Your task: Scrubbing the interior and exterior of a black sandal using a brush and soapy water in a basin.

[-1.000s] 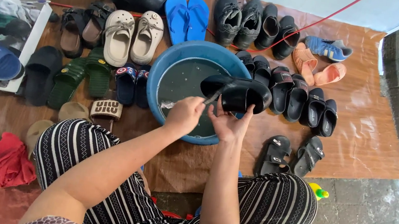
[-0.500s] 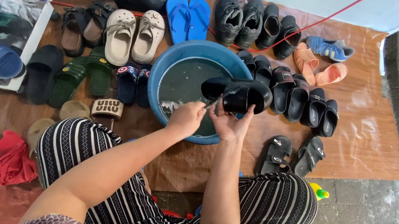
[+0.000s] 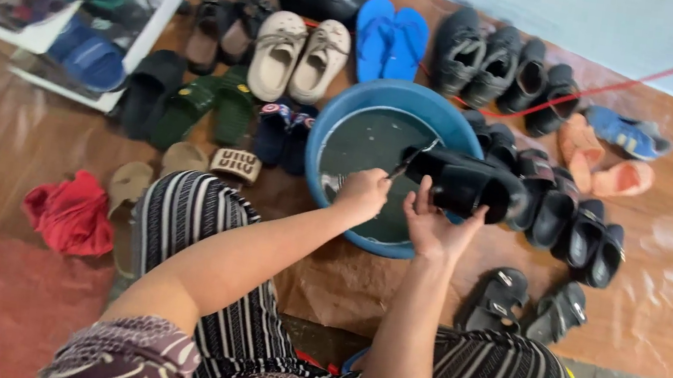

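Observation:
A black slide sandal (image 3: 469, 183) is held over the blue basin (image 3: 383, 100) of dark water. My right hand (image 3: 434, 226) grips it from below. My left hand (image 3: 364, 193) is closed around a thin brush (image 3: 401, 168) whose tip touches the sandal's left end. Both forearms reach out from my lap, and my striped trousers frame the bottom of the view.
Many shoes ring the basin: beige clogs (image 3: 298, 56), blue flip-flops (image 3: 391, 37), black sneakers (image 3: 476, 53), black slides (image 3: 565, 217), strap sandals (image 3: 522, 304), orange slippers (image 3: 605, 159), green slides (image 3: 207, 107). A red cloth (image 3: 72, 213) lies left. A white shelf (image 3: 87, 9) stands at top left.
The camera has shifted, so the scene sits lower and further right in view. My left hand has slid the brush slightly along the sandal. My right hand keeps its grip.

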